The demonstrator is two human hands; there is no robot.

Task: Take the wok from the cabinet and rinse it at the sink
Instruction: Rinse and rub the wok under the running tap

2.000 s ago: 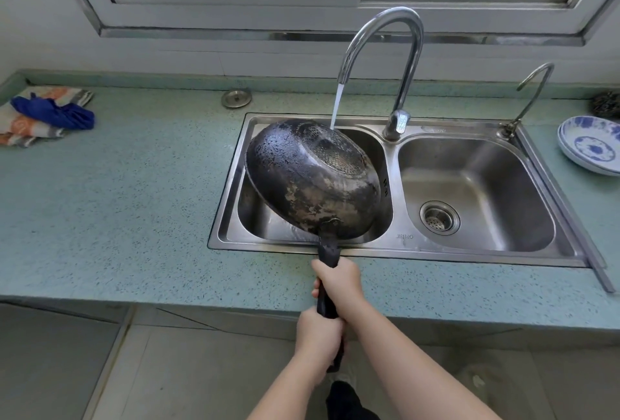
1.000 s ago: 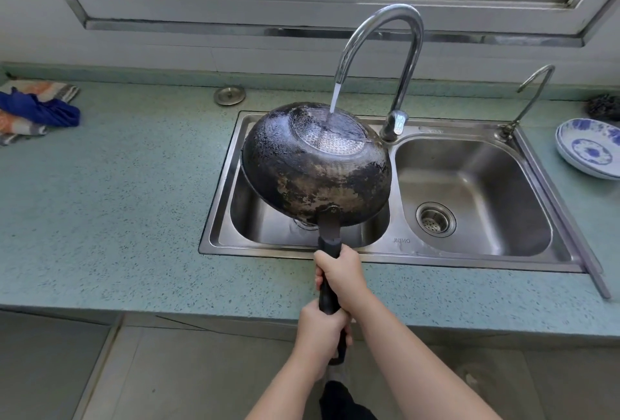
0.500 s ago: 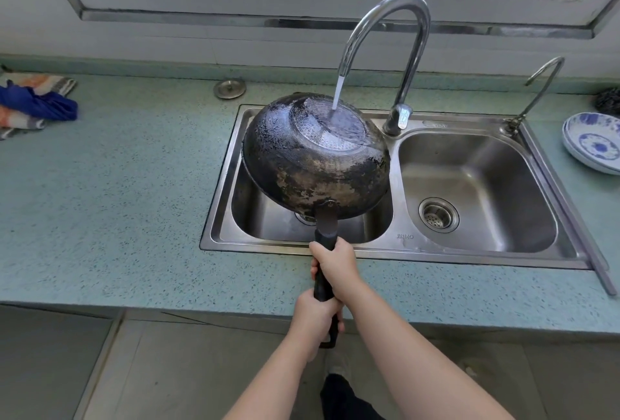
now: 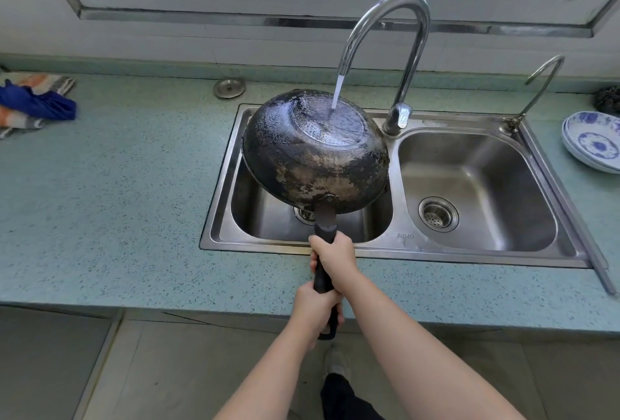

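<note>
A blackened, worn wok [image 4: 302,164] is held upside down over the left basin of the steel double sink [image 4: 399,241], its bottom facing up. Water runs from the tall curved tap [image 4: 399,47] onto the flat bottom of the wok. Both hands grip its black handle [image 4: 322,280]. My right hand [image 4: 335,256] is nearer the pan, over the sink's front rim. My left hand [image 4: 313,310] holds the handle's end, in front of the counter edge. The inside of the wok is hidden.
A teal speckled counter [image 4: 117,184] surrounds the sink. Blue and striped cloths [image 4: 37,104] lie at the far left, a round metal sink plug [image 4: 229,87] behind the sink. Blue-and-white plates [image 4: 593,144] sit at right, by a thin second tap [image 4: 540,84]. A window runs above.
The wok has turned from tilted on its side to bottom up and risen a little, so the water now lands on its flat base. Both hands kept their grip.
</note>
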